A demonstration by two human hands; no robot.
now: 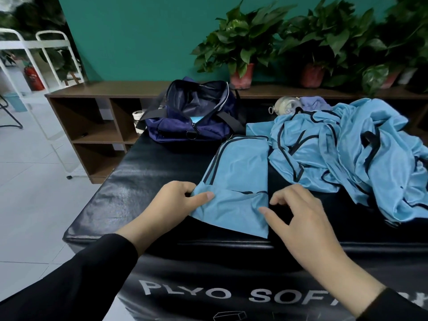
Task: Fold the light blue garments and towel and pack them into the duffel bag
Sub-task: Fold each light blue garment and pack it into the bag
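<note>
On the black box (143, 181), left hand (172, 201) pinches the folded garment's (236, 181) left edge; right hand (301, 218), fingers spread, touches its right edge. Behind the garment: open duffel bag (192, 117); right of it, unfolded blue pile (352, 149).

Left hand (177, 200) pinches with curled fingers; right hand (301, 216) hovers spread.

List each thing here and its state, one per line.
duffel bag: unzipped, something light blue inside
folded garment: flat, partly folded
garment pile: crumpled, unfolded
left hand: pinching the folded garment's corner
right hand: open, fingertips at its right edge
clear bottle: lying on its side
</note>
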